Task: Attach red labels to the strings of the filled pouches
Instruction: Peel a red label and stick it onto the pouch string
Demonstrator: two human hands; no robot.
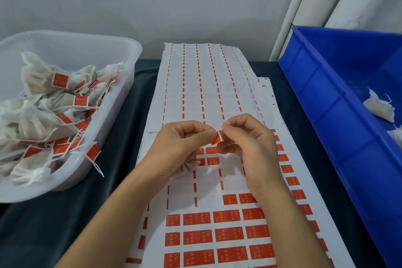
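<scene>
Right now both hands meet over the label sheet, mid-table. L hand has fingers curled, thumb and forefinger pinching a small red label; a white filled pouch bunches under its palm. R hand pinches the same label's other edge, fingertips touching L's. String too thin to make out. Peeled rows leave bare backing beneath the hands; full red rows sit nearer the body. A spent sheet overlaps the far end. Clear tub of labelled pouches sits L, its rim just beside the sheets; blue crate sits R, close to the sheet edge. Dark cloth shows btwn.
</scene>
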